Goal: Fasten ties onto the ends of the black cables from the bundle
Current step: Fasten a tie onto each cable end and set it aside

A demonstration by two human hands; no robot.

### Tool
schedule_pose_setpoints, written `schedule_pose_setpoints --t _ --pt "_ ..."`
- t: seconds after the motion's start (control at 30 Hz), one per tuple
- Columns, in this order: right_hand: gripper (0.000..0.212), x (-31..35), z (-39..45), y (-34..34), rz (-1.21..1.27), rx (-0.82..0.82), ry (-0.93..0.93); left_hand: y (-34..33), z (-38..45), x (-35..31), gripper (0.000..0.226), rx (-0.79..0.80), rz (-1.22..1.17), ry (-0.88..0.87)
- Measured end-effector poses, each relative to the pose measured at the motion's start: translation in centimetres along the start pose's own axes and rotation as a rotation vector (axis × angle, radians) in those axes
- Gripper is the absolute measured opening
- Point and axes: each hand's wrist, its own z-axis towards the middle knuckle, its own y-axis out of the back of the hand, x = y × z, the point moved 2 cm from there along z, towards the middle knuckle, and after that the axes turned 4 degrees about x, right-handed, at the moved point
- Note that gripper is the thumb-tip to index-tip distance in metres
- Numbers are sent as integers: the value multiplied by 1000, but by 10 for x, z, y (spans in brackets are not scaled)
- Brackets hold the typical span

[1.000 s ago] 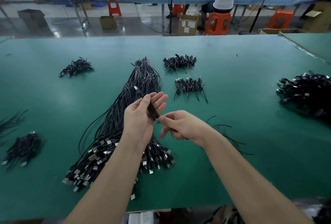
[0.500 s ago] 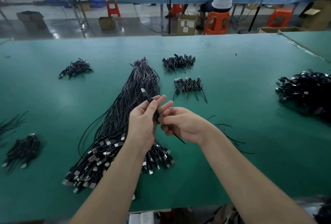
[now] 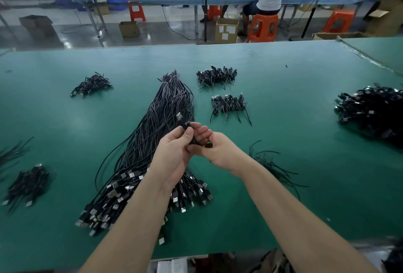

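A long bundle of black cables (image 3: 157,133) with silver USB plugs at the near end lies on the green table (image 3: 294,102). Above it my left hand (image 3: 174,155) grips a folded black cable (image 3: 185,124) whose silver plug sticks up past my thumb. My right hand (image 3: 220,150) meets the left one and pinches a thin black tie at the cable; the tie is mostly hidden between my fingers. Loose black ties (image 3: 272,166) lie on the table under my right forearm.
Small piles of tied cables lie at the back left (image 3: 91,85), back centre (image 3: 216,75), centre right (image 3: 229,103) and near left (image 3: 26,185). A big heap of cables (image 3: 373,109) sits at the right edge. Behind the table a person sits on an orange stool.
My right hand has moved left and up until it touches the left hand. The held cable's plug has risen slightly. The camera view has shifted a little.
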Motion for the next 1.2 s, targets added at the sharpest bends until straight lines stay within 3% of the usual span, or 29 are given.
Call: schedule_pose_setpoints --t 0.23,0.3,0.4,0.6,0.73,0.87,0.97,1.07,1.2 --pt "52 -8 4 -7 -6 -1 25 7 2 2 21 30 42 48" --pt "42 -14 5 -7 -22 -15 16 11 2 0 23 58 63 80" --pt "10 -24 5 -6 -27 -81 -7 15 2 -2 20 101 139 143" --pt "20 -24 1 -9 -197 -116 26 23 3 -1 17 56 260 206" --pt "23 -24 -2 -6 -392 -44 0 35 3 -2 22 -38 556 192" --pt "15 -24 0 -7 -388 90 -53 41 3 -1 28 -30 594 195" --pt "37 -25 1 -17 -336 165 -117 42 6 4 28 -41 567 192" --pt "53 -28 0 -22 -307 146 -113 45 8 4 28 -38 601 199" --pt "42 -33 -1 -29 -277 48 -98 47 9 5 23 -56 627 211"
